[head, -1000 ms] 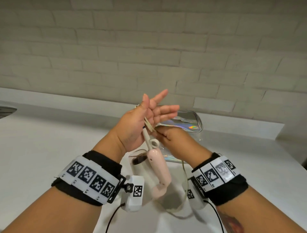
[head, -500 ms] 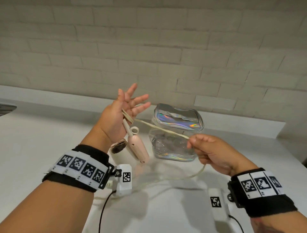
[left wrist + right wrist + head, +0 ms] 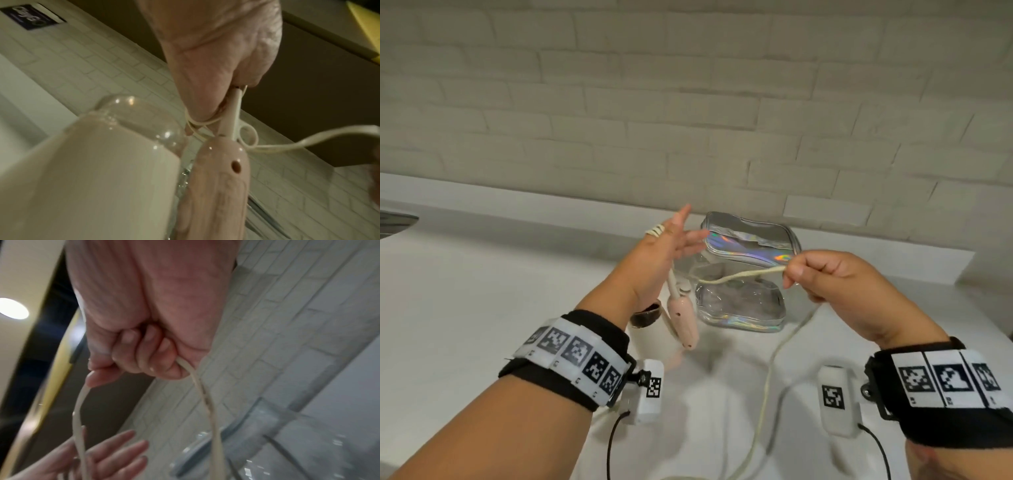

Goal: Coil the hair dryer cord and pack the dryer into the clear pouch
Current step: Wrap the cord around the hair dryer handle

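Note:
My left hand [image 3: 671, 246] is raised in front of the clear pouch [image 3: 750, 274], fingers straight and spread. Several turns of the cream cord [image 3: 743, 275] loop around its thumb [image 3: 655, 230]. The pink hair dryer handle [image 3: 685, 318] hangs from those turns just above the counter. In the left wrist view the cord's stiff end is tucked between thumb and palm [image 3: 216, 65], above the handle [image 3: 218, 186] and cream barrel [image 3: 92, 178]. My right hand [image 3: 789, 274] pinches the cord to the right. Its curled fingers [image 3: 144, 353] hold the cord [image 3: 205, 402].
Slack cord [image 3: 767, 394] trails from my right hand down onto the white counter [image 3: 482, 291] and off toward me. A raised ledge and a brick wall close the back. A sink edge [image 3: 393, 219] shows at the far left.
The hands were together a second ago. My right hand then drew the cord out to the right and has now risen level with the pouch's top. The dryer swings under my left hand.

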`<action>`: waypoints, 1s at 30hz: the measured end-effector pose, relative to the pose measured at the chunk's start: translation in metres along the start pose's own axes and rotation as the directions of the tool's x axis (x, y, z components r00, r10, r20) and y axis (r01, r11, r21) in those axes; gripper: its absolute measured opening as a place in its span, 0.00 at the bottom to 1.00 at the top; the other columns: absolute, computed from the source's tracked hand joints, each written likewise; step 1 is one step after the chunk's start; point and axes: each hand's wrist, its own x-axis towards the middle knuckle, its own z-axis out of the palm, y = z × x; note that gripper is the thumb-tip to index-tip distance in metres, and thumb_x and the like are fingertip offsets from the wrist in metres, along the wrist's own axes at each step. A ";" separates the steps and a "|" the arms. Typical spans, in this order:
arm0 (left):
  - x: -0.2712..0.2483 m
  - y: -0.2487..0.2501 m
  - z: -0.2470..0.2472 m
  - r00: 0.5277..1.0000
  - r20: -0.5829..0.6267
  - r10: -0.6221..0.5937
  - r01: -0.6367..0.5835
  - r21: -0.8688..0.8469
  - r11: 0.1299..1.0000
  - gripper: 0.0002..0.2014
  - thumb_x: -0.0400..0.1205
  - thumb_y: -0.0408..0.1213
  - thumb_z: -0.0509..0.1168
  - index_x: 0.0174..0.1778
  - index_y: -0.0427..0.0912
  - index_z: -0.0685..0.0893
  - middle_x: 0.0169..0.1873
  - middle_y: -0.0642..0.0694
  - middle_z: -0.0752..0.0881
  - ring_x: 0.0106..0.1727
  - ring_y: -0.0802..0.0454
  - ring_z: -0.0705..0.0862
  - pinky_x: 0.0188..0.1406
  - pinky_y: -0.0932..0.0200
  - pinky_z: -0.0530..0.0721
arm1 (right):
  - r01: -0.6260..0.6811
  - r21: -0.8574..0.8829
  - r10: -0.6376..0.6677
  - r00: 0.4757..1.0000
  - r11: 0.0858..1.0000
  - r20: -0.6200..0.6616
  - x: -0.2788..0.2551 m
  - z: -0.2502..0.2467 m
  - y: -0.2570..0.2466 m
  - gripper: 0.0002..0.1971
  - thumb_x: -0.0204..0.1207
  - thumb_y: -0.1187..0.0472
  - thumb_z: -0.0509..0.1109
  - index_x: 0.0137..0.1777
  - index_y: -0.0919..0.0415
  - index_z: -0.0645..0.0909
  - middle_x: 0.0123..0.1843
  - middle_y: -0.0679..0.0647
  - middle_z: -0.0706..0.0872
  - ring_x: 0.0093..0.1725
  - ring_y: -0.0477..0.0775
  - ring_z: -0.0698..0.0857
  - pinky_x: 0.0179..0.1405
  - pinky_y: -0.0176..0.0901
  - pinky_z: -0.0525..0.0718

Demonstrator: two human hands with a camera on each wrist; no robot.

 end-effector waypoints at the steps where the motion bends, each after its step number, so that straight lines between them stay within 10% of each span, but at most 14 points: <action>1: -0.003 0.002 0.005 0.998 0.057 -0.018 0.017 0.029 0.999 0.31 0.79 0.68 0.44 0.79 0.64 0.63 0.59 0.55 0.89 0.60 0.59 0.87 0.80 0.36 0.56 | 0.051 0.001 -0.051 0.998 0.999 0.023 0.002 0.002 -0.010 0.11 0.71 0.50 0.67 0.34 0.53 0.86 0.27 0.49 0.72 0.30 0.48 0.66 0.32 0.40 0.66; 5: -0.014 0.014 0.023 0.958 0.285 -0.013 -0.024 0.125 0.992 0.44 0.59 0.85 0.49 0.68 0.66 0.74 0.50 0.44 0.93 0.53 0.47 0.90 0.72 0.36 0.71 | 0.212 -0.002 -0.211 0.976 0.977 0.051 0.017 0.016 -0.048 0.11 0.79 0.61 0.67 0.36 0.55 0.84 0.25 0.37 0.81 0.28 0.36 0.75 0.33 0.25 0.71; 8: -0.022 0.015 0.028 0.906 0.423 -0.005 -0.056 0.131 0.990 0.49 0.61 0.83 0.51 0.68 0.51 0.80 0.34 0.41 0.91 0.39 0.41 0.88 0.50 0.45 0.83 | 0.233 -0.011 -0.233 0.972 0.972 -0.029 0.035 0.022 -0.063 0.11 0.81 0.64 0.64 0.38 0.60 0.82 0.22 0.34 0.80 0.25 0.34 0.76 0.30 0.20 0.70; 14: -0.035 0.020 0.033 0.861 0.500 -0.098 -0.054 0.280 0.959 0.19 0.79 0.48 0.60 0.43 0.38 0.89 0.18 0.44 0.80 0.16 0.55 0.72 0.22 0.66 0.74 | 0.177 -0.019 -0.178 0.974 0.984 -0.138 0.065 0.041 -0.047 0.10 0.81 0.59 0.65 0.39 0.59 0.82 0.23 0.38 0.79 0.25 0.34 0.74 0.33 0.26 0.70; 17: -0.036 0.021 0.031 0.862 0.505 -0.040 -0.037 0.141 0.989 0.22 0.84 0.50 0.53 0.52 0.41 0.89 0.24 0.42 0.86 0.18 0.55 0.77 0.35 0.57 0.82 | 0.072 -0.052 -0.078 0.989 0.996 -0.127 0.072 0.045 -0.020 0.13 0.79 0.53 0.67 0.37 0.58 0.84 0.31 0.49 0.82 0.31 0.39 0.77 0.40 0.37 0.74; 20: -0.030 0.022 0.031 0.879 0.470 0.080 -0.035 -0.104 0.994 0.25 0.85 0.52 0.47 0.72 0.48 0.78 0.45 0.39 0.91 0.42 0.47 0.89 0.57 0.53 0.80 | -0.135 -0.023 0.136 0.989 0.991 0.049 0.081 0.096 0.006 0.17 0.80 0.56 0.62 0.38 0.60 0.91 0.33 0.45 0.87 0.37 0.40 0.84 0.50 0.34 0.79; 23: -0.022 0.022 0.033 0.941 0.303 0.150 -0.032 -0.363 0.931 0.26 0.83 0.49 0.47 0.79 0.49 0.65 0.66 0.41 0.84 0.66 0.48 0.84 0.59 0.59 0.80 | -0.160 -0.500 0.050 0.972 0.851 -0.228 0.072 0.114 0.023 0.18 0.81 0.57 0.56 0.42 0.65 0.85 0.35 0.40 0.81 0.32 0.25 0.80 0.41 0.36 0.77; 26: -0.015 0.018 0.033 0.971 0.193 0.139 -0.053 -0.392 0.918 0.30 0.81 0.50 0.50 0.82 0.53 0.59 0.73 0.48 0.78 0.73 0.55 0.78 0.59 0.58 0.78 | -0.031 -0.394 0.083 0.990 0.919 0.116 0.045 0.092 0.010 0.17 0.85 0.50 0.57 0.45 0.56 0.84 0.32 0.44 0.79 0.32 0.37 0.78 0.32 0.31 0.70; 30: -0.008 0.009 0.037 0.981 0.154 0.121 -0.078 -0.258 0.963 0.32 0.81 0.53 0.49 0.84 0.54 0.53 0.68 0.58 0.81 0.71 0.59 0.79 0.78 0.54 0.64 | 0.051 -0.726 0.067 0.989 0.686 0.133 0.032 0.087 -0.001 0.15 0.85 0.53 0.55 0.55 0.59 0.80 0.52 0.60 0.87 0.53 0.62 0.83 0.34 0.44 0.64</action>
